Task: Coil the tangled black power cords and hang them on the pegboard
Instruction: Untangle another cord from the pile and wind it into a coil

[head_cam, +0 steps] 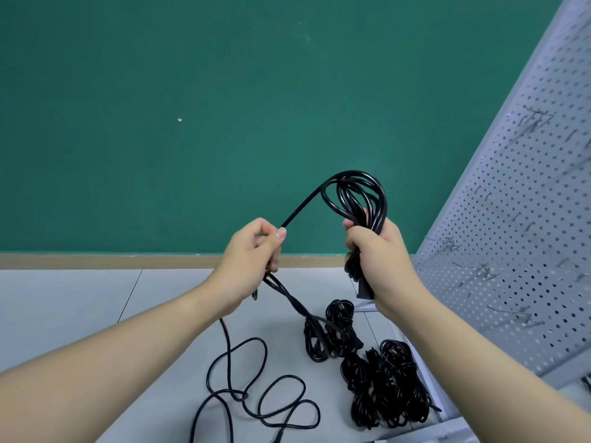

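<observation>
**Half-wound black cord held up between two hands**

The right hand (380, 257) is clenched round a bundle of glossy black power cord loops (355, 196), which stand up out of the fist in front of the green wall (192, 107). A thicker black end, probably a plug, though too dark to tell, hangs below the same fist.

From the top of the loops one straight stretch of the cord runs down and left to the left hand (252, 251), which pinches it between thumb and curled fingers. Below that hand the cord drops to the pale grey floor (80, 298) and lies there in loose, unwound curves (256, 394) near the bottom edge of the view.

To the right of those curves, also on the floor, lie several dark bundles of black power cords (377, 378). They are bunched tightly, touching one another, just beside the foot of the pegboard.

The light grey perforated metal pegboard (511, 219) rises along the right side, tilted in this wide view. Thin metal hooks (479, 271) stick out of its face. No cord hangs on the hooks that show.

A tan skirting strip (112, 260) runs where the wall meets the floor.
</observation>
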